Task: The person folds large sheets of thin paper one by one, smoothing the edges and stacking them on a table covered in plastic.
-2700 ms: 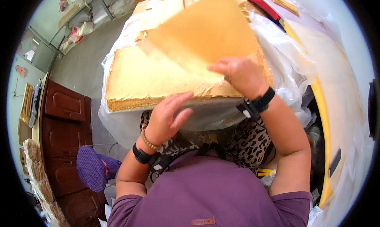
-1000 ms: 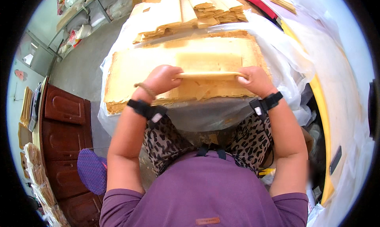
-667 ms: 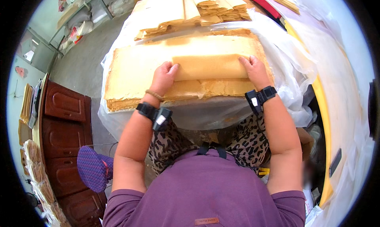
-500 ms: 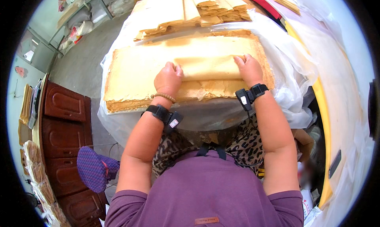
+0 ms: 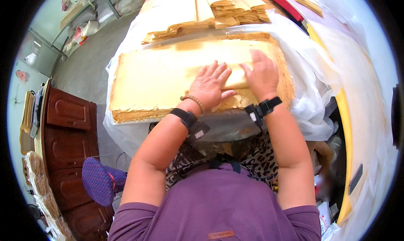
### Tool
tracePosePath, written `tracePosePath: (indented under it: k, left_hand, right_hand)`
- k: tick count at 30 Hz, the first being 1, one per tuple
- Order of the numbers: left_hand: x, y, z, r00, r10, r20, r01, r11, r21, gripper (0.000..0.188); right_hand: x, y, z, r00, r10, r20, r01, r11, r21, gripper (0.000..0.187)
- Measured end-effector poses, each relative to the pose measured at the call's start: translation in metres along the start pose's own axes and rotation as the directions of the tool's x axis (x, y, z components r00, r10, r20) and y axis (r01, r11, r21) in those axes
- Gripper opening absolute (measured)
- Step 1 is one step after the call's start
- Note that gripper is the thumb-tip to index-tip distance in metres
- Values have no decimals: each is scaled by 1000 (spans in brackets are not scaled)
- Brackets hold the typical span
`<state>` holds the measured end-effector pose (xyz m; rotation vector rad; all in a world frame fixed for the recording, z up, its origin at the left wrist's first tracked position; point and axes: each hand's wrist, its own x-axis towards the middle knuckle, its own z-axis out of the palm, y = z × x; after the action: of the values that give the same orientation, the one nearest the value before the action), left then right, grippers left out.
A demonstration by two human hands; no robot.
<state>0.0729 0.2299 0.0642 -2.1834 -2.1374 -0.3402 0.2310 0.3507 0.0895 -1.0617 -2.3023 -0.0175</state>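
A thick stack of large yellow sheets (image 5: pixel 143 81) with ragged brown edges lies on the table in front of me. On top is a thin yellow sheet folded into a strip (image 5: pixel 237 79). My left hand (image 5: pixel 209 86) presses flat over the strip's left part, fingers spread and thumb pointing right. At its right end rests my right hand (image 5: pixel 263 75), thumb apart from the other fingers, whose tips are blurred by motion. Both hands hide parts of the strip. Whether the sheets are paper or something else I cannot tell.
Folded yellow sheets (image 5: pixel 181 9) lie in overlapping piles at the table's far end. Clear plastic film (image 5: pixel 311 77) drapes around the stack. A brown wooden cabinet (image 5: pixel 67 110) stands at left, with a purple patterned padded item (image 5: pixel 99 180) near it. A yellow-edged surface (image 5: pixel 347 136) runs along the right.
My left hand has let go of the sheet's edge, moved right and spread flat on it. The right hand has loosened its pinch and lies over the strip's right end.
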Motion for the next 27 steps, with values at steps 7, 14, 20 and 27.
tracePosePath:
  k: [7,14,20,27]
  left_hand:
    - [-17,-31,-15,978,-103,180,86,991,100,94]
    - [-22,-60,-19,996,82,39,-86,991,104,58]
    - [-11,-82,-50,996,83,-32,-88,980,-179,16]
    - [71,-139,-86,919,-394,-26,94,283,-955,24]
  right_hand:
    - [-33,0,26,938,-197,285,222,974,-55,63]
    - [-14,10,11,904,-167,393,141,986,94,60]
    - [-12,80,12,985,153,75,-166,752,638,39]
    - [-16,73,9,989,119,82,-145,819,555,30]
